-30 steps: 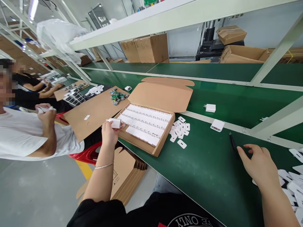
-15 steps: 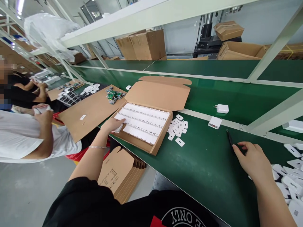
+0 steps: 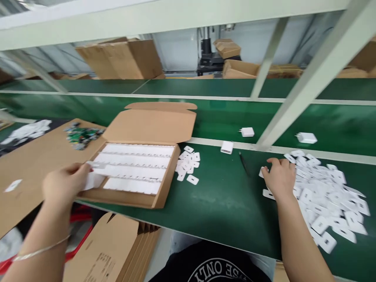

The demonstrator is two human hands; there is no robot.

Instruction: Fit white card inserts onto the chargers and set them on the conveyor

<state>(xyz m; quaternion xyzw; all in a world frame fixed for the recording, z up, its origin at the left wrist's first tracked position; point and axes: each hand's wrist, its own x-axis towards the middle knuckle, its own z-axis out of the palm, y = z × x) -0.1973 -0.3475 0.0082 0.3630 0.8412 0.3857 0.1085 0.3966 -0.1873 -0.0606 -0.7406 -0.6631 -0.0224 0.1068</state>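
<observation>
My left hand (image 3: 66, 181) is closed in a pinch on a white plastic housing (image 3: 93, 181) at the left end of an open cardboard box (image 3: 166, 178). Rows of white housings (image 3: 141, 169) fill the box, whose lid (image 3: 152, 125) leans back. Reaching the left edge of a large pile of flat white plates (image 3: 321, 199), my right hand (image 3: 280, 178) has its thumb and fingers apart. One plate (image 3: 261, 172) lies by its thumb, partly hidden. A black pen-like tool (image 3: 243, 162) lies left of that hand.
Beside the box lies a smaller heap of white plates (image 3: 188, 161). White plug adapters (image 3: 247, 132) rest near the shelf post (image 3: 266, 143). Green circuit boards (image 3: 82, 135) sit on a cardboard sheet (image 3: 44, 156) at left. Folded cartons (image 3: 108, 246) stand below the table edge.
My view has swung to the right. My right hand has left the black pen-like tool and moved over to the plate pile. My left hand has drawn the white housing up at the box's left end.
</observation>
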